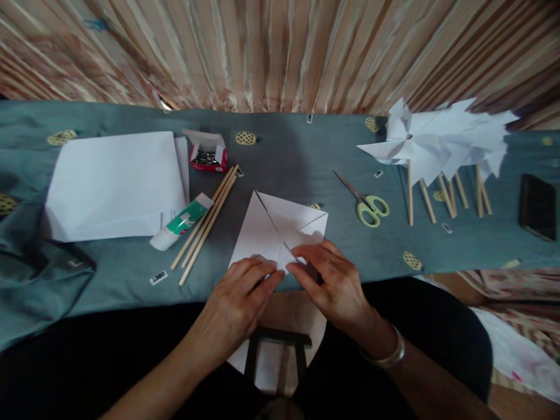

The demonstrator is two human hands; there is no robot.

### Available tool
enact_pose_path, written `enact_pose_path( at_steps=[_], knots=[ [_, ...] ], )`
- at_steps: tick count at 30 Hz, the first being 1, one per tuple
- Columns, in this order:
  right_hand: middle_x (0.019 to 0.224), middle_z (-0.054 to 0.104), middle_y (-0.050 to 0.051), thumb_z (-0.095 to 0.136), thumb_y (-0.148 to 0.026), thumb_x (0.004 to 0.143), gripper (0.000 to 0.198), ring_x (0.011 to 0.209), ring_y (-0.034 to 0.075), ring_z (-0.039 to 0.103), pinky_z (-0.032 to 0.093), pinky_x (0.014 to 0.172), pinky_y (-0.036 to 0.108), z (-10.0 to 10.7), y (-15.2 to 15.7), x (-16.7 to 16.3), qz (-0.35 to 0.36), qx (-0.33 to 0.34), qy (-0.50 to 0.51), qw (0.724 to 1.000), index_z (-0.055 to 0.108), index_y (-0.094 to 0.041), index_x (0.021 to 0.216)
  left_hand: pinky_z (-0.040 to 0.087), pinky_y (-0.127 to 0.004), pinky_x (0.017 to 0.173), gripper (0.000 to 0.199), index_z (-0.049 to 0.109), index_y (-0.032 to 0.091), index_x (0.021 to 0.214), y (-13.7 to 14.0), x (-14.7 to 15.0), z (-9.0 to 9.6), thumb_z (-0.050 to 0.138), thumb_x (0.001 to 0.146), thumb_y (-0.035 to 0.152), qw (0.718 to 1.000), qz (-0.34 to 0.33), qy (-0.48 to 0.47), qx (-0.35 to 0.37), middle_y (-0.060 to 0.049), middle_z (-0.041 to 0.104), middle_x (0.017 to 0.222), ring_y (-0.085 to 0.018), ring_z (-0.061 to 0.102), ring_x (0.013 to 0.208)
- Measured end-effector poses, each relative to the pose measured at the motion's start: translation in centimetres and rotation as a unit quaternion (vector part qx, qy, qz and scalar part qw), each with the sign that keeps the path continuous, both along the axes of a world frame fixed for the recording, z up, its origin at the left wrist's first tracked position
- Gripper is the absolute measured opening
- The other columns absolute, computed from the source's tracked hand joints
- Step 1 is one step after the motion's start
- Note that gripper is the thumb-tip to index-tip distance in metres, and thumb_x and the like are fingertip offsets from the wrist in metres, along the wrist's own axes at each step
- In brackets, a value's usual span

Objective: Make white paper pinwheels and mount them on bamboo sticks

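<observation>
A square white paper sheet lies at the table's front edge, with slits running from its corners toward the middle. My left hand rests on its near left part, fingers pressed together at the near edge. My right hand pinches a near flap of the same sheet between thumb and fingers, lifting it slightly. To the right lie scissors with light green handles. On the left are a glue stick with a green and white label and several thin wooden sticks.
A stack of white paper is at the left, near a small red box of metal pins. Several finished paper pinwheels on sticks lie at the back right, beside a dark phone. Curtains hang behind the cloth-covered table.
</observation>
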State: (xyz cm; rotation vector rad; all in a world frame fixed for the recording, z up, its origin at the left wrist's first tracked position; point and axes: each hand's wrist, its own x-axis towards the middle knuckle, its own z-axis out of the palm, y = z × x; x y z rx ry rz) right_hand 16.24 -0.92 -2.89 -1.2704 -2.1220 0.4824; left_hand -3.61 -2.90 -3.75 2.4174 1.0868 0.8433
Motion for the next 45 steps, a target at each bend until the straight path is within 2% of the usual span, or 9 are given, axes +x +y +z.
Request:
enact_pose_path(
  at_steps=[4,9,16,25,32,38,45],
  knots=[
    [0.104,0.07,0.01,0.057,-0.019,0.091,0.016,0.094,0.022,0.063,0.054,0.084,0.04,0.01,-0.12,0.03,0.01,0.034,-0.022,0.999,0.066,-0.017,0.104,0.054,-0.039,0.086,0.028,0.059,0.009,0.116,0.13,0.07,0.12,0.053,0.089,0.006,1.0,-0.004,-0.009,-0.013,-0.013,0.064,0.106,-0.022,0.057,0.103],
    [0.121,0.064,0.015,0.057,-0.018,0.09,0.018,0.107,0.026,0.058,0.053,0.092,0.044,-0.08,-0.28,0.05,0.007,0.033,-0.048,0.998,0.069,-0.014,0.103,0.053,-0.039,0.085,0.028,0.059,0.01,0.115,0.25,0.11,0.2,0.053,0.088,0.005,0.999,-0.008,-0.028,-0.035,-0.012,0.062,0.104,-0.022,0.056,0.102],
    [0.122,0.063,0.014,0.056,-0.02,0.091,0.018,0.109,0.026,0.057,0.052,0.094,0.045,-0.13,-0.32,0.01,0.001,0.025,-0.055,0.998,0.069,-0.015,0.102,0.052,-0.039,0.084,0.032,0.057,0.013,0.119,0.23,0.04,0.02,0.053,0.088,0.005,0.997,-0.012,-0.033,-0.069,-0.011,0.06,0.104,-0.022,0.054,0.101],
    [0.121,0.064,0.012,0.054,-0.021,0.092,0.018,0.108,0.026,0.058,0.051,0.094,0.046,-0.01,-0.27,-0.05,-0.008,0.013,-0.063,0.998,0.069,-0.018,0.102,0.052,-0.04,0.084,0.032,0.055,0.012,0.12,0.46,0.23,0.25,0.051,0.089,0.005,0.998,-0.014,-0.03,-0.061,-0.011,0.059,0.105,-0.022,0.053,0.102],
    [0.123,0.061,0.016,0.054,-0.017,0.091,0.019,0.111,0.027,0.055,0.051,0.093,0.044,-0.15,-0.33,-0.36,0.0,0.041,-0.085,0.996,0.068,-0.013,0.104,0.052,-0.04,0.084,0.031,0.056,0.012,0.119,0.54,0.27,0.21,0.051,0.089,0.005,0.998,-0.016,-0.011,-0.062,-0.011,0.058,0.105,-0.023,0.052,0.103],
    [0.128,0.058,0.016,0.048,-0.017,0.094,0.024,0.116,0.028,0.052,0.049,0.094,0.047,-0.14,-0.59,-0.64,0.007,0.061,-0.149,0.987,0.064,-0.015,0.112,0.052,-0.04,0.084,0.03,0.057,0.014,0.118,0.69,0.3,0.35,0.052,0.089,0.006,0.998,-0.015,-0.002,-0.069,-0.01,0.058,0.105,-0.022,0.052,0.102],
    [0.13,0.058,0.016,0.05,-0.017,0.093,0.024,0.117,0.029,0.052,0.049,0.094,0.047,-0.23,-0.84,-0.61,0.005,0.059,-0.157,0.986,0.062,-0.015,0.114,0.054,-0.04,0.082,0.032,0.055,0.014,0.121,0.61,0.32,0.21,0.049,0.09,0.007,0.998,-0.014,-0.002,-0.056,-0.01,0.059,0.105,-0.022,0.054,0.102]
  ],
)
